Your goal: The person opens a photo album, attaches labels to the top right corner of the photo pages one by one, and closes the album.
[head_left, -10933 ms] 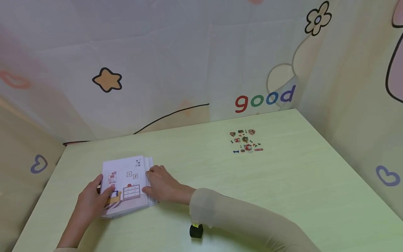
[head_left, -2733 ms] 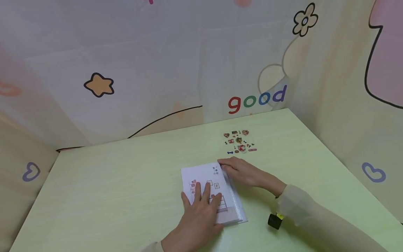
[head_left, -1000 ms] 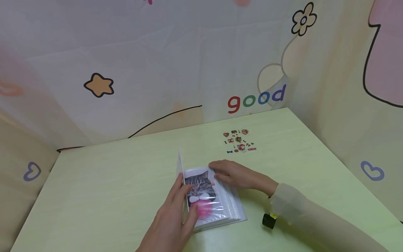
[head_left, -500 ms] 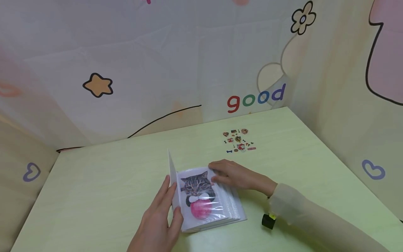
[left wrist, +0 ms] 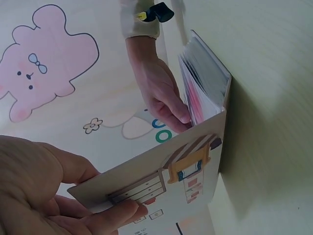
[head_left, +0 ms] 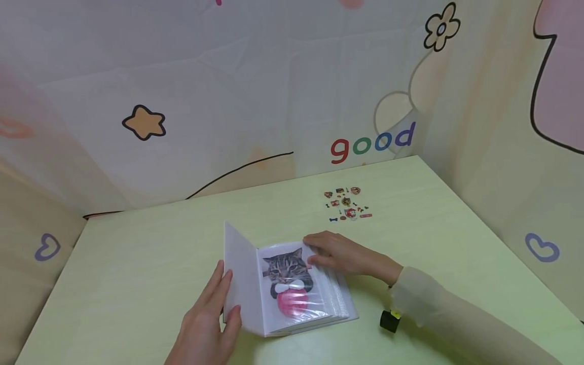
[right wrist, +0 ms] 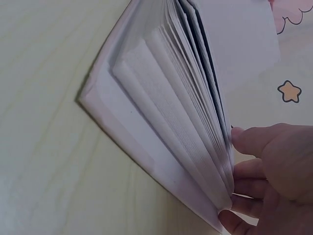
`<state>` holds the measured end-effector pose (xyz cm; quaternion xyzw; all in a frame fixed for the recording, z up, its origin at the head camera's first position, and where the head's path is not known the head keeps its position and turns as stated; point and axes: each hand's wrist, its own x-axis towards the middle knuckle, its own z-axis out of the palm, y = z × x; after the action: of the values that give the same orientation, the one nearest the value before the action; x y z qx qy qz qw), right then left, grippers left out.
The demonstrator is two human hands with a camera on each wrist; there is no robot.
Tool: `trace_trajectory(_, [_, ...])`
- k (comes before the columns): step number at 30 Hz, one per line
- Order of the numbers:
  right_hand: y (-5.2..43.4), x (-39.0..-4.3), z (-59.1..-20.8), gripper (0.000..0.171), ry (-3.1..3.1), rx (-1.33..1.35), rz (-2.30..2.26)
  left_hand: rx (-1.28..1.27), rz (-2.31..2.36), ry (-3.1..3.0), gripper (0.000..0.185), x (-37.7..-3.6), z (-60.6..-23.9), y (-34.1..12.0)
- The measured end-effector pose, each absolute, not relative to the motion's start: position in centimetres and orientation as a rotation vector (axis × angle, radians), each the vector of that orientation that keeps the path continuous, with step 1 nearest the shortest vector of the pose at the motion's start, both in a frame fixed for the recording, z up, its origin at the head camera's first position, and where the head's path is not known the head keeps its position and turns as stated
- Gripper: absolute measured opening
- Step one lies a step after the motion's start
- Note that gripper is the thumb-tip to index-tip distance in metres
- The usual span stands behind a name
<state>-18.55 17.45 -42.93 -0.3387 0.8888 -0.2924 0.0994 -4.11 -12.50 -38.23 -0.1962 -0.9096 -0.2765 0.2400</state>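
A white photo album (head_left: 292, 324) lies on the table in front of me, its front cover (head_left: 242, 284) raised and leaning left. On the first page, under a shiny plastic sleeve, is a picture of a tabby cat (head_left: 287, 274) above a pink round shape. My left hand (head_left: 205, 314) grips the cover's free edge between thumb and fingers; the left wrist view shows furniture drawings (left wrist: 146, 186) on its outer face. With thumb on the page and fingers along the edge, my right hand (head_left: 347, 253) holds the far right corner of the page stack (right wrist: 181, 98).
A clear sheet of small dog-themed stickers (head_left: 349, 205) lies behind the album, towards the back of the pale green table (head_left: 159, 253). A black wrist device (head_left: 390, 321) hangs below the right sleeve. Printed cloth walls (head_left: 205, 101) stand behind and at both sides.
The album has moved from the left of the table to the middle. Its cover has been lifted and swung leftward with my left hand, uncovering the cat picture. My right hand stays at the corner.
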Motion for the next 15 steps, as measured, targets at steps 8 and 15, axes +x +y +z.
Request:
trace_trajectory(8, [17.6,-18.5,-43.1,0.055,2.641,-0.996,-0.847,-0.522,-0.660,-2.498,0.066,-4.2,-39.1,-14.4])
trace_trajectory(15, [17.6,-18.5,-43.3,0.055,2.649,-0.997,-0.835,-0.415,-0.644,-2.596,0.064,-4.0,-39.9,-15.8])
